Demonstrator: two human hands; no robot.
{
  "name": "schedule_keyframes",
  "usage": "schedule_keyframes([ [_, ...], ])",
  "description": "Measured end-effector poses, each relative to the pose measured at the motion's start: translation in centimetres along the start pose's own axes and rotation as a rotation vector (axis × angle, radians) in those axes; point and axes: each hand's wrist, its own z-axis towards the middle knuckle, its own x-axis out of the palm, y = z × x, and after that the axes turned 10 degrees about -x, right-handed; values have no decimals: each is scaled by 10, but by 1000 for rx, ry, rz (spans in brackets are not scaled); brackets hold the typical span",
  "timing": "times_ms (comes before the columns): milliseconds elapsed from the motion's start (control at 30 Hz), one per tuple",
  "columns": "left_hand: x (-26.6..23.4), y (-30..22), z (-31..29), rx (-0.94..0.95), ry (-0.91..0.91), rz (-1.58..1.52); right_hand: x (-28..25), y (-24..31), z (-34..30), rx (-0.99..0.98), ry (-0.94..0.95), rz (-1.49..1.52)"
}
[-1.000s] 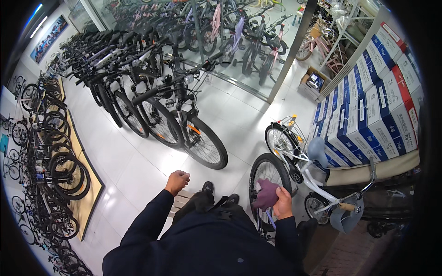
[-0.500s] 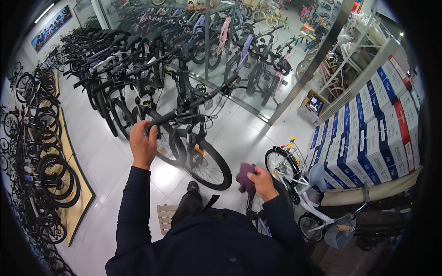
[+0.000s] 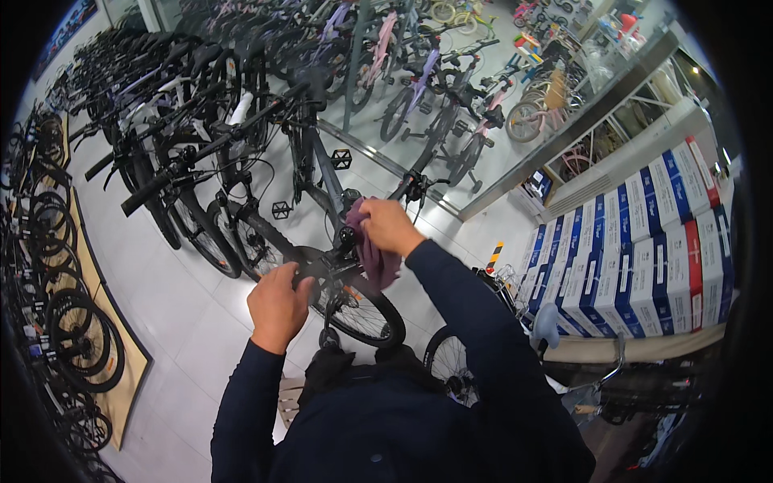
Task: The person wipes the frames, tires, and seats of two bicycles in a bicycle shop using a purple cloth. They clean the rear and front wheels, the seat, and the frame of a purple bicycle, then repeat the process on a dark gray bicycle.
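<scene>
A person in a dark, long-sleeved top leans over a black bike (image 3: 326,171) on the white tiled floor (image 3: 189,338) of a room packed with bicycles, a pale slatted stool (image 3: 290,400) near the legs. The left hand (image 3: 278,307), its fingers bent, is at the near end of the bike's handlebar; whether they close around it cannot be told from this angle. The right hand (image 3: 390,229) pinches a crumpled purple cloth (image 3: 378,264) between closed fingers, the fabric lying against the middle of the handlebar and hanging above the front wheel (image 3: 393,322). To the right, beside the person's forearm, stands another bicycle wheel (image 3: 452,362), with the gray saddle (image 3: 546,324) of a further bike beyond it. At left, dark bikes crowd a pale wooden platform (image 3: 133,366), whose near right corner points toward the person. Farther right, blue-and-white boxes (image 3: 636,282), a few marked with red, are stacked in rows above the front edge of a beige ledge (image 3: 644,348). A tight line of black bikes (image 3: 181,76) runs away toward the upper left. Behind a glass partition, more bikes fill the background, among them one with a pink frame (image 3: 383,42) and one with a lilac frame (image 3: 425,79).
</scene>
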Motion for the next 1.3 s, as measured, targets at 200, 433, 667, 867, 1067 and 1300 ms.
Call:
schedule_keyframes([
  [200, -4, -8, -2, -158, 47, -50, -19, -108, 34, 243, -89, -363],
  [433, -4, 0, -4, -136, -3, -74, -4, -106, 10, 33, -187, -154],
  [667, -10, -1, 6, -233, 105, -128, -32, -107, -1, 140, -68, -133],
  [867, -23, 3, 16, -114, 297, -124, -31, -58, 15, 195, -251, 497],
  [1067, -42, 22, 42, 32, 824, -309, -6, -37, 67, 39, 126, 22],
  [1300, -33, 54, 63, 188, 992, -406, -13, -14, 42, 323, 96, 22],
])
